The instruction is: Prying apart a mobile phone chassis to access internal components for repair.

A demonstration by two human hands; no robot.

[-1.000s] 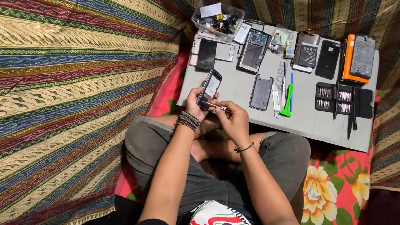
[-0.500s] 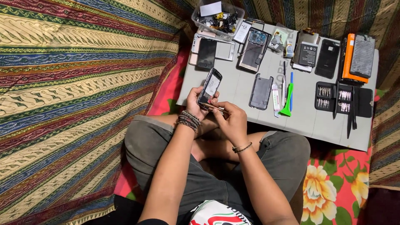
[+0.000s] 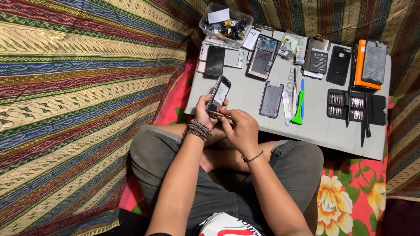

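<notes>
Item: my left hand (image 3: 205,111) is gripping the phone (image 3: 218,95), right hand (image 3: 239,126) pinching a thin tool (image 3: 220,114) at its edge; slipping could crack glass.

A striped cloth (image 3: 78,87) in gold, red, green and blue surrounds the grey worktop (image 3: 315,131). Beneath lies a red floral sheet (image 3: 350,196). An orange case (image 3: 359,65) and green pry tool (image 3: 299,114) stand out.

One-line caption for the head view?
Seated person's left hand holds a phone while the right hand works at its lower edge over a grey board.
</notes>
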